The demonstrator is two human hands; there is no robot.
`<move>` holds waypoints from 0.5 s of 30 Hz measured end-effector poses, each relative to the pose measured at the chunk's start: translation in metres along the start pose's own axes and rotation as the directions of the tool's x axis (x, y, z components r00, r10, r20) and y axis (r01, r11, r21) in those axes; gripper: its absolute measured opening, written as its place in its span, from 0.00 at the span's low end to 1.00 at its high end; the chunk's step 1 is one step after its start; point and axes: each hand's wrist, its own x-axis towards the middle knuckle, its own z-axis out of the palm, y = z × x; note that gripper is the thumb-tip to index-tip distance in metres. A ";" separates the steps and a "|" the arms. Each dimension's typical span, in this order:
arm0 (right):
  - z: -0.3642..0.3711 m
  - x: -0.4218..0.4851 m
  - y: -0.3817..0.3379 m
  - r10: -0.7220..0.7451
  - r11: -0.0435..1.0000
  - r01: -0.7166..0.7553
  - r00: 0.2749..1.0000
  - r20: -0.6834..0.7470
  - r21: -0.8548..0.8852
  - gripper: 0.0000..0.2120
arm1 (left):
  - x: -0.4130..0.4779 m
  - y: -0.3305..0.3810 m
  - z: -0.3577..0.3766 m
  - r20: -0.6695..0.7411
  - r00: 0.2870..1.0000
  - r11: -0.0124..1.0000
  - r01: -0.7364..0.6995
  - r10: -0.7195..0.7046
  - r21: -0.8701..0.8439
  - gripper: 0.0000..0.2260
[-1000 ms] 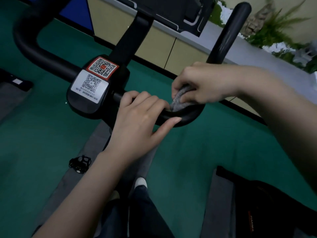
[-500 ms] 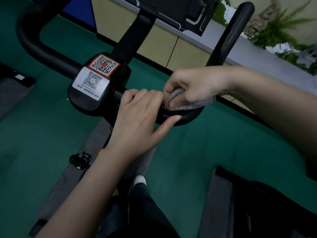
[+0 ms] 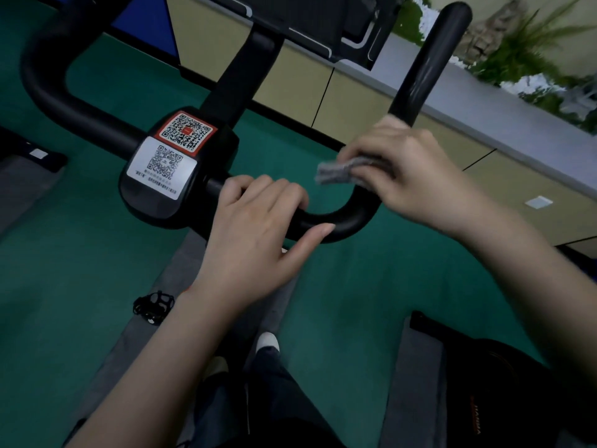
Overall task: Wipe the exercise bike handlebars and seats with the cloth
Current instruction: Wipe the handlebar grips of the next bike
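Cloth (image 3: 336,172): grey, folded to a small wad, approx 1 o'clock from frame centre, just above the bend of the handlebar (image 3: 339,223). R hand (image 3: 407,169) pinches it, fingers curled tight on the wad and wrapped at the base of the right horn (image 3: 426,63). One end of the cloth pokes free toward 9 o'clock, off the bar. L hand (image 3: 255,227) at centre: fingers curled over the bar, thumb laid along the near side of the bend. It's clamped on the tube, prob. steadying.

Risks (judgement only):
- Wad is small vs. palm. Cannot tell how much cloth sits betw. hand and tube. Bare skin may do the rubbing, so horn base stays unwiped.
- Free end is under no finger. A hard stroke up toward 1 o'clock could drag cloth out of the pinch and onto the floor.
- Patch under L hand is covered, so missed unless that hand shifts.
- Bar's left arm, 10–11 o'clock: cannot tell if wiped, easy to skip.
- QR housing (image 3: 168,169), 10 o'clock: sticker edges could lift if cloth snags them.
- Seat: none identifiable. Dark object (image 3: 484,383) at 5 o'clock, cannot tell what it is.
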 end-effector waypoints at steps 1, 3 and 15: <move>0.006 -0.005 0.002 0.043 0.999 -0.040 0.988 -0.151 0.022 0.06 | 0.000 0.001 0.000 -0.003 1.000 1.000 0.001 -0.001 0.001 0.16; 0.025 -0.018 -0.006 0.146 0.986 -0.101 0.900 -0.412 0.130 0.07 | 0.000 0.001 0.000 -0.006 1.000 1.000 0.006 -0.006 0.005 0.16; 0.100 -0.029 -0.075 0.899 0.438 0.035 0.010 -0.439 0.898 0.08 | -0.001 0.000 0.002 -0.006 1.000 0.999 -0.009 0.009 0.037 0.17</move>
